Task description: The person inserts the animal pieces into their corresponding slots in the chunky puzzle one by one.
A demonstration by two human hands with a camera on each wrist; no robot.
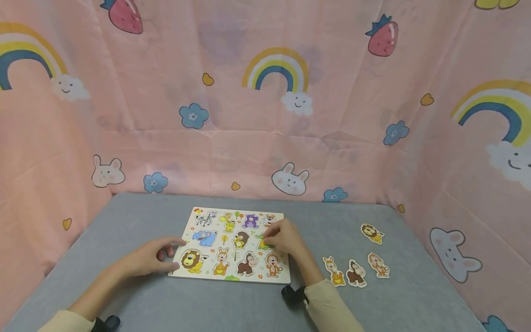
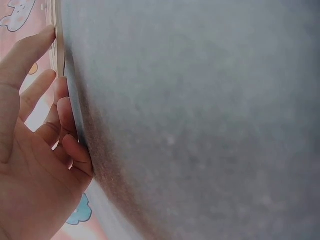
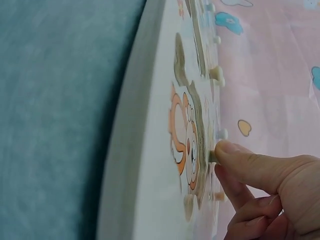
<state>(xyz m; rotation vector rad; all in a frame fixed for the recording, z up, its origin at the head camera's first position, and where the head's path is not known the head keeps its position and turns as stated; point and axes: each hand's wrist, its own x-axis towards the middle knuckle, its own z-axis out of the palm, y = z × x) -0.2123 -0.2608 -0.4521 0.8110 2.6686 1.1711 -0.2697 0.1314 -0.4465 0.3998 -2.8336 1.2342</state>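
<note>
A white wooden peg puzzle board (image 1: 215, 275) with animal pictures lies on the grey table. My left hand (image 1: 143, 258) rests at its left edge, thumb and forefinger touching the rim and the other fingers loosely bent. In the left wrist view, that hand's fingertips meet the board's edge (image 2: 59, 45). Over the board's right side, my right hand (image 1: 284, 237) pinches the knob of a green crocodile piece (image 1: 260, 243), partly hidden by the fingers. The right wrist view shows the knob (image 3: 212, 156) between thumb and forefinger, behind the printed monkey picture (image 3: 190, 145).
Right of the board lie loose pieces: a lion (image 1: 372, 234), a kangaroo (image 1: 334, 272), a gorilla (image 1: 356, 274) and a monkey (image 1: 378, 265). Knobbed pieces such as the elephant (image 1: 204, 238) and hedgehog (image 1: 240, 240) sit in the board. A pink patterned curtain (image 1: 232, 152) surrounds the table.
</note>
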